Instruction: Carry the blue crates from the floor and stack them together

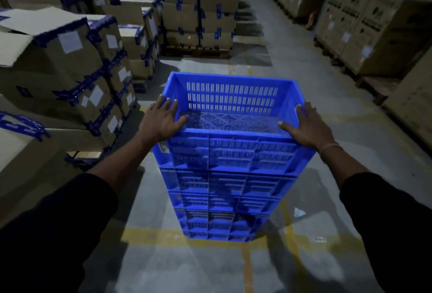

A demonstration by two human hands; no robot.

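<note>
A stack of blue crates (230,185) stands on the grey floor (339,143) in the middle of the frame, its base over yellow floor lines (161,236). About four crates sit one on another, squarely lined up. The top crate (231,115) is empty, with slotted walls and a perforated bottom showing inside.

The left hand (161,120) lies on the top crate's near left corner, fingers fairly straight and spread over the left rim, thumb reaching along the near rim; it rests there rather than clasping. The right hand (308,126) lies on the near right corner in the same way, fingers straight along the right rim and thumb pointing inward over the near edge. A thin band (328,146) circles the right wrist. Both arms wear dark sleeves (70,217) pushed up to the forearm.

Stacked cardboard boxes (77,63) sealed with blue tape and bearing white labels fill the left side and upper left of the frame. More such boxes sit on a wooden pallet (196,51) at upper centre. Large brown cartons (364,23) line the right side and upper right. A small white scrap (298,212) lies on the floor just right of the stack's base
</note>
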